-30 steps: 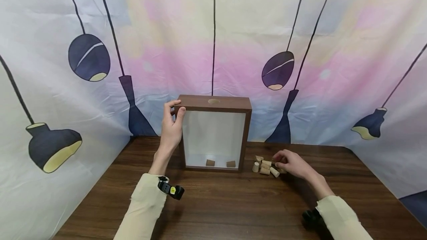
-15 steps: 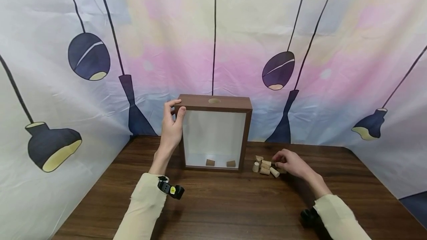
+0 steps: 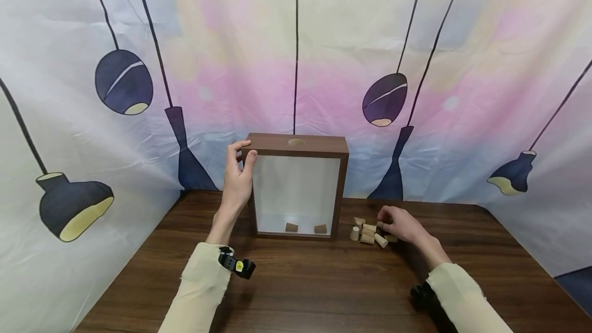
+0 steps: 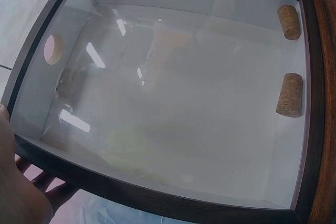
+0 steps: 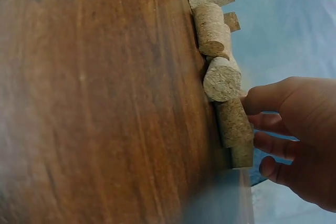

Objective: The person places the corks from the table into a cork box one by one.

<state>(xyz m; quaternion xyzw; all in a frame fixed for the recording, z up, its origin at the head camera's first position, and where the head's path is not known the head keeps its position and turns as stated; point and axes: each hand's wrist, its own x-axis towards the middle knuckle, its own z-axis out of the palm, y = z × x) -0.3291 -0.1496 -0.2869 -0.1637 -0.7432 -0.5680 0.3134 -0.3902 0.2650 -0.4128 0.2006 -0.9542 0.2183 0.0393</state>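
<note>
My left hand [image 3: 237, 184] grips the upper left corner of a brown wooden shadow-box frame [image 3: 343, 194], thumb on the front and fingers around the side. The frame stands upright, with a clear front and a round hole [image 3: 296, 142] in its top. Two corks lie inside on its floor: a left cork [image 4: 289, 22] and a right cork [image 4: 290, 95] in the left wrist view. At the far side of a pile of loose corks [image 3: 367, 239], my right hand [image 3: 404, 225] pinches a cork at its fingertips, mostly hidden by the fingers.
The dark wood table [image 3: 314, 281] carries the frame and the cork pile, which sits just right of the frame. Behind stands a patterned fabric backdrop [image 3: 250, 66] with painted lamps, close to the frame's back.
My right hand has shifted slightly left and away from the front of the pile, uncovering a cork at the pile's right side. The left hand and frame stay put.
</note>
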